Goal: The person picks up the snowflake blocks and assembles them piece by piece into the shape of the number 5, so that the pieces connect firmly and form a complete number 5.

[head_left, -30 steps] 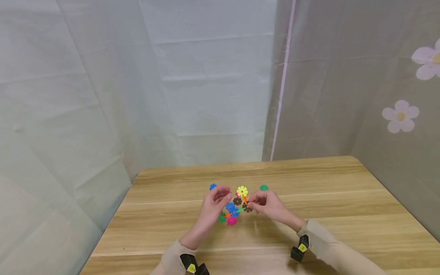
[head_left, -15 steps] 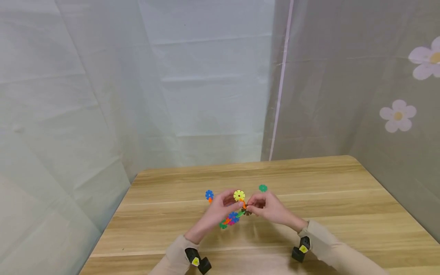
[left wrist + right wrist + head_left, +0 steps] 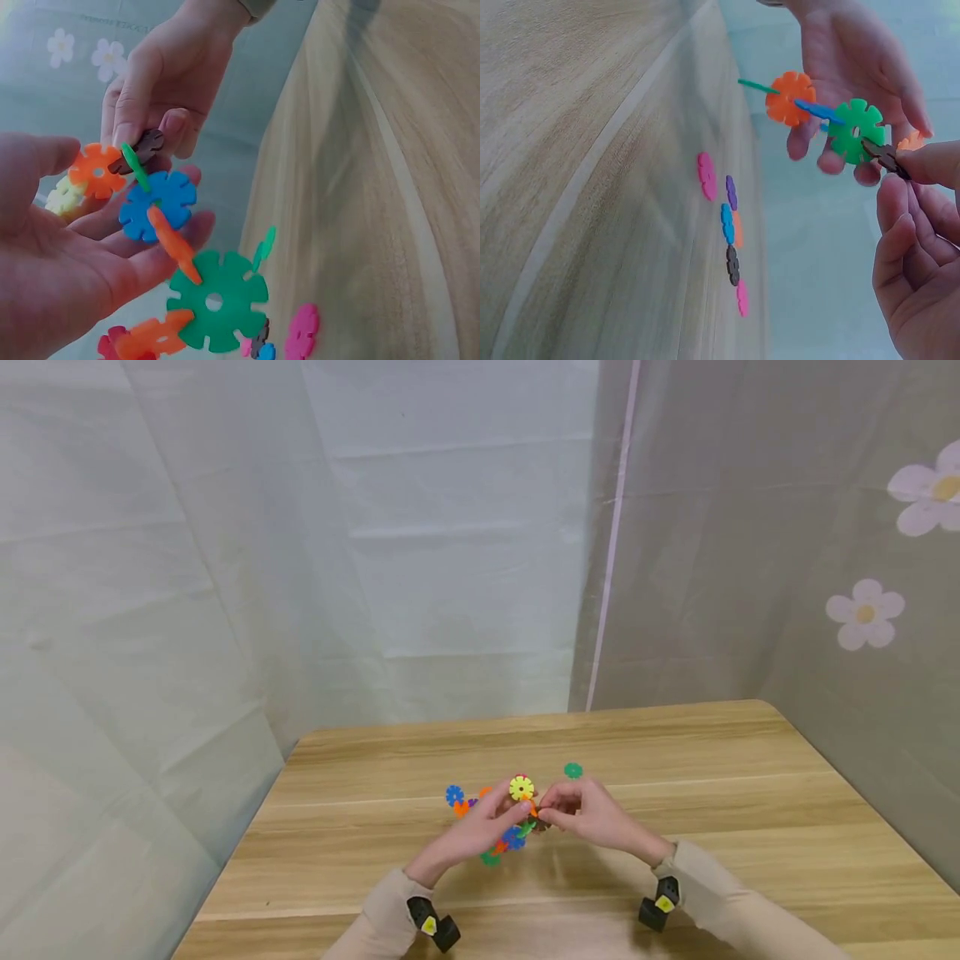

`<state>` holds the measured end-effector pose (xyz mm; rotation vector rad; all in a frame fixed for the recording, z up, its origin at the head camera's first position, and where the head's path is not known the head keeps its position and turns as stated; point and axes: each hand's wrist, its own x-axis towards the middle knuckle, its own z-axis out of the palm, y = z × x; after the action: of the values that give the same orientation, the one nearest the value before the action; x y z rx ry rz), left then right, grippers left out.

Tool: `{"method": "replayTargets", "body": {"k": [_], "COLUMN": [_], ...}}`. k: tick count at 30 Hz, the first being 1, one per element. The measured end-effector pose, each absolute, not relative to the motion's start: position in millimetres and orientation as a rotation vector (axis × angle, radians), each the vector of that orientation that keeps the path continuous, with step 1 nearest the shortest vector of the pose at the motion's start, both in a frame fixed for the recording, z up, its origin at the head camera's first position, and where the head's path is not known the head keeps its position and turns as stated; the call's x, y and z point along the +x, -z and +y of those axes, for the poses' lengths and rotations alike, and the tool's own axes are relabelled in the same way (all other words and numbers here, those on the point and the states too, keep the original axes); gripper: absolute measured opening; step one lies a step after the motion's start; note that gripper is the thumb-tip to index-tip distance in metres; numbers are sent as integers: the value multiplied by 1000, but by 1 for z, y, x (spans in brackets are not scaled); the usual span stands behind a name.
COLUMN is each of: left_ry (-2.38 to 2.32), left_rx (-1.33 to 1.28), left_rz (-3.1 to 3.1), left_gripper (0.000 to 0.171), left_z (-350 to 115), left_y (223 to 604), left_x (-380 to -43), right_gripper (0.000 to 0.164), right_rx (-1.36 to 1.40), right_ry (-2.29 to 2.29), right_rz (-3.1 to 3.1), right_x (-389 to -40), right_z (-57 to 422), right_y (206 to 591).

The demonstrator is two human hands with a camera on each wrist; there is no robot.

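My right hand (image 3: 581, 810) pinches a dark brown notched disc (image 3: 150, 148) between thumb and fingers. The brown disc meets a light green disc (image 3: 857, 132) and overlaps an orange disc (image 3: 97, 171). My left hand (image 3: 472, 835) cups this chain of snowflake discs, its thumb at the orange disc and its fingers behind. A yellow disc (image 3: 521, 788) stands up at the chain's upper end. In the left wrist view the chain runs down through a blue disc (image 3: 159, 210) and an orange one (image 3: 174, 246) to a larger-looking green disc (image 3: 231, 277).
A single green disc (image 3: 573, 770) lies on the wooden table (image 3: 712, 793) past my right hand. Several loose discs, including a pink disc (image 3: 706, 176) and a purple disc (image 3: 731, 193), lie in the right wrist view. Pale sheets hang behind the table.
My left hand has moved right and closed in on the chain by the orange disc. The chain's lower discs have shifted slightly down. My right hand keeps its pinch in nearly the same place.
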<state>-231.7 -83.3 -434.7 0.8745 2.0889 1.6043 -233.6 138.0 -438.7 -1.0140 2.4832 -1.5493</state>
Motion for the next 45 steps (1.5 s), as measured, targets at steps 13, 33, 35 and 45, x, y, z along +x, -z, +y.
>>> {"method": "replayTargets", "body": {"k": [13,33,35,45], "left_ry": [-1573,-1773,-1760,-1702], "left_rx": [701,519,502,487], "left_rz": [2239,2134,2150,2267], "left_gripper": [41,55,57,55], "left_z": [-89,-95,-95,-92], "left_y": [440,443,443,440], "left_x": [-230,-230,-229,-227], "right_gripper": [15,17,16,29], "right_rx": [-937,-536,-514,-563], "right_ry": [1565,1514,1492,1145], "right_rz": [2463,2718,2749,2855], "right_x": [-243,-271,-274,-279], "right_z": [138,163,166,172], "right_y": [446,464,467,481]}}
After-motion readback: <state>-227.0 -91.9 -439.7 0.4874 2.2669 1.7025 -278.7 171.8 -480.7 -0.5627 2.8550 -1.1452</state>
